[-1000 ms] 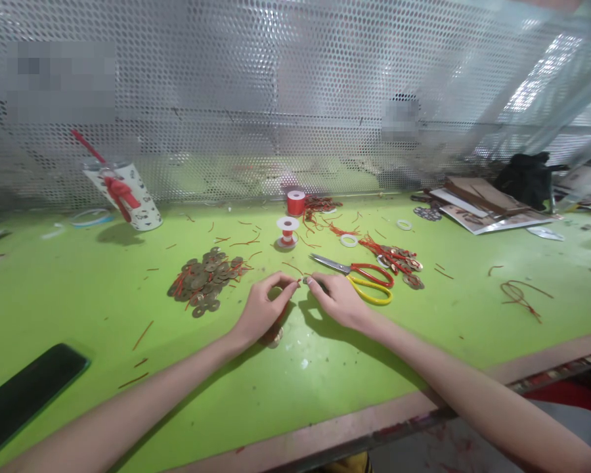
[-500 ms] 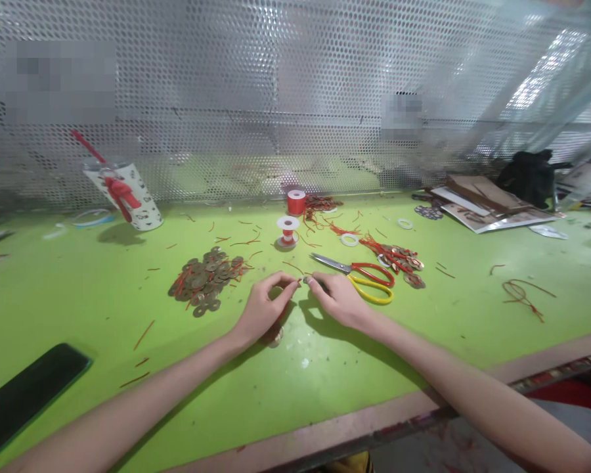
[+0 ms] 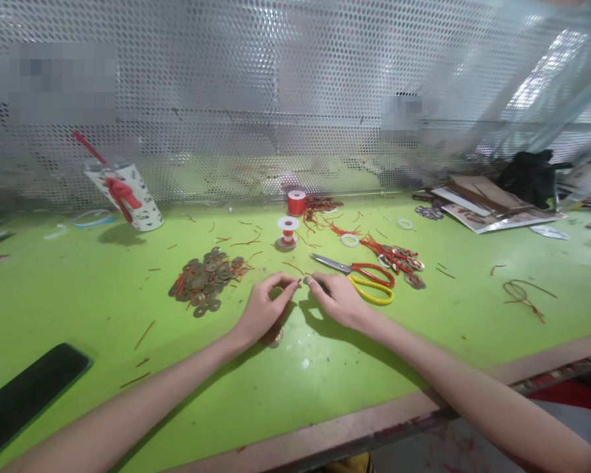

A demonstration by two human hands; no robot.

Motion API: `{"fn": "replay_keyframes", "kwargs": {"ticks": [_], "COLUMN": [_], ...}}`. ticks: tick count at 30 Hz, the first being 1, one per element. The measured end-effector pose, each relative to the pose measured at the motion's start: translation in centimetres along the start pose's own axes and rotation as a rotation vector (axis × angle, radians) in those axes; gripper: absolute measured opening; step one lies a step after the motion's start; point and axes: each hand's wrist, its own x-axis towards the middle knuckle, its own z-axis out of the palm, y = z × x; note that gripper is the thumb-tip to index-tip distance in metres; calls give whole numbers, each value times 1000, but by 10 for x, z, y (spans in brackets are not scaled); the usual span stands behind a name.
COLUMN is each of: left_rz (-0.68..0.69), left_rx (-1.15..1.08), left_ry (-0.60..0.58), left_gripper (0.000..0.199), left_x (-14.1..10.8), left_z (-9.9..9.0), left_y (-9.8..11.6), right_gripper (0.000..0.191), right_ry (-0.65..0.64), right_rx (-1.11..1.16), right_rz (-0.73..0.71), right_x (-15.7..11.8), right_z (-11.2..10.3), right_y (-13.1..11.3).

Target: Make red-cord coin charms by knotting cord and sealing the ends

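My left hand and my right hand meet above the green table, fingertips almost touching. The left thumb and fingers pinch a bit of red cord. The right thumb and fingers close on a small coin-like piece, partly hidden by the fingertips. Below my left palm a round coin shows beside some red, mostly covered. Scissors with one red and one yellow handle lie just beyond my right hand. A heap of holed coins with red cord is left of my hands.
Behind stand a thin spool and a fuller red spool. Corded coins and a white ring lie right. A tumbler, a phone, papers and a mesh wall surround the table.
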Motion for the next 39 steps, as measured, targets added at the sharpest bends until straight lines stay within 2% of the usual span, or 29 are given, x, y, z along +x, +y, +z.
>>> {"fn": "replay_keyframes", "kwargs": {"ticks": [29, 34, 39], "left_rz": [-14, -19, -35], "left_rx": [-21, -44, -41], "left_ry": [6, 7, -13], "left_gripper": [19, 20, 23], "left_x": [0, 0, 0], "left_z": [0, 0, -1], "left_y": [1, -2, -3], "right_gripper": [43, 46, 45], "right_ry": [-9, 29, 130], "right_rx": [-8, 102, 307], "right_rz": [16, 59, 119], "right_x": [0, 1, 2], "right_z": [-1, -1, -2], "right_y": [-2, -1, 0]}}
